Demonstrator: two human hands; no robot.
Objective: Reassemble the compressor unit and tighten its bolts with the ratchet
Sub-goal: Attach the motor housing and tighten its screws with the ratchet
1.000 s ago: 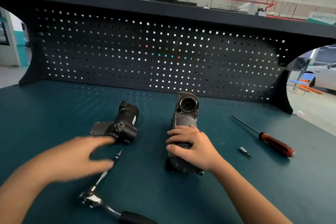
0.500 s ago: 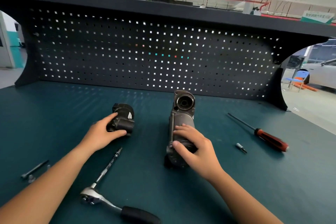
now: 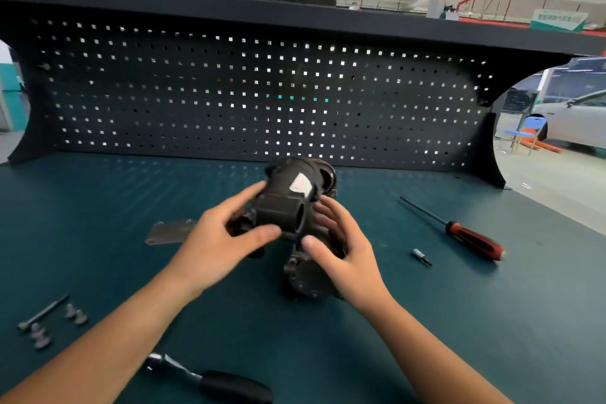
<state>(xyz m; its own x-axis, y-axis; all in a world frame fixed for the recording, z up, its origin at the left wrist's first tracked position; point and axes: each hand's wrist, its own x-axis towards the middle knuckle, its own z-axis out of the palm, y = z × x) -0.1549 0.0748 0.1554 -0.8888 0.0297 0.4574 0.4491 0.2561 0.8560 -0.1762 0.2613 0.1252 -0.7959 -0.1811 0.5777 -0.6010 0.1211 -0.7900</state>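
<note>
My left hand [image 3: 218, 241] grips a black compressor part [image 3: 288, 198] with a white label and holds it above the grey compressor body [image 3: 310, 279], which lies on the bench. My right hand [image 3: 341, 249] rests on that body, fingers curled around its upper side and thumb close to the black part. The body's far end is hidden behind the black part. The ratchet [image 3: 210, 379] with its black handle lies near the front edge, partly under my left forearm.
A flat metal plate [image 3: 169, 232] lies left of the hands. A long bolt [image 3: 42, 313] and several short bolts [image 3: 73, 315] sit at the front left. A red-handled screwdriver [image 3: 472, 241] and a small bit [image 3: 422, 256] lie to the right. A black pegboard [image 3: 262, 98] closes the back.
My left hand took hold of the black part, lifted it off the bench and carried it right, over the grey body. The metal plate stayed behind. My right hand stays on the body.
</note>
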